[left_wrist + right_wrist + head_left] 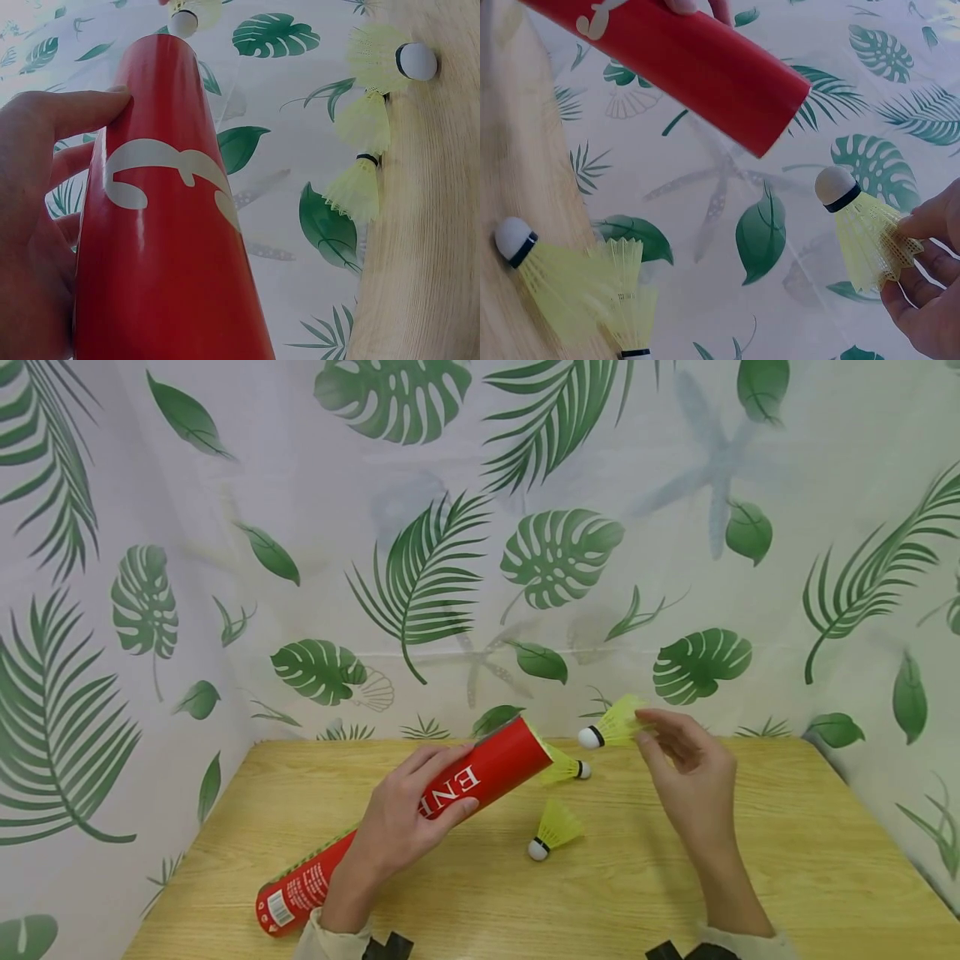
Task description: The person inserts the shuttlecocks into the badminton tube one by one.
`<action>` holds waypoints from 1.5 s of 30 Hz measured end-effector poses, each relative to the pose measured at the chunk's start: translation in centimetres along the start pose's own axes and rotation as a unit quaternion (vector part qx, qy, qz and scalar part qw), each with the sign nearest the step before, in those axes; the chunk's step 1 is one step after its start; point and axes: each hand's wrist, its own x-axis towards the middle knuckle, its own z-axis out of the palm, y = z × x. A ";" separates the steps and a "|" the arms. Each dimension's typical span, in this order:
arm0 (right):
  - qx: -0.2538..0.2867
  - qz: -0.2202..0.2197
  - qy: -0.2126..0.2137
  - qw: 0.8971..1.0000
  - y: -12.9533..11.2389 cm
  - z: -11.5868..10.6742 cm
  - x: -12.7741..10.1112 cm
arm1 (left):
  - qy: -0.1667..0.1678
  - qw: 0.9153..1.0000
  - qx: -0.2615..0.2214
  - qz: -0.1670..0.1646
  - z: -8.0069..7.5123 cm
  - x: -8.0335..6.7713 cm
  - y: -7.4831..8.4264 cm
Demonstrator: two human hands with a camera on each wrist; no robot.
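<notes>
My left hand [408, 814] grips a long red tube [408, 821] with white lettering, tilted so its open end points up and to the right; its bottom end rests on the wooden table [787, 860]. My right hand [686, 768] pinches the skirt of a yellow shuttlecock [611, 727] with a white cork, held in the air just right of the tube's mouth. Two more yellow shuttlecocks lie on the table: one [566, 767] by the tube's mouth, one [553, 831] nearer me. The left wrist view shows the red tube [161, 225] close up, and the right wrist view the held shuttlecock [862, 221].
A white backdrop printed with green leaves [555, 556] closes in the table at the back and on both sides. Bare wood lies to the right of my right arm and in front of the tube.
</notes>
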 end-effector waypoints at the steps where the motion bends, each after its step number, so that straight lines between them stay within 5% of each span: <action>1: 0.007 -0.004 -0.002 1.000 -0.1 0.2 -0.1 | 0.000 1.000 -0.001 0.000 0.0 0.0 0.0; 29: 0.090 -0.075 -0.035 0.993 -0.3 4.5 -2.2 | -0.013 1.000 -0.003 0.003 0.5 0.5 0.5; 45: 0.065 -0.046 -0.094 0.992 -0.3 5.3 -3.0 | -0.011 1.000 0.013 -0.008 0.7 0.1 0.4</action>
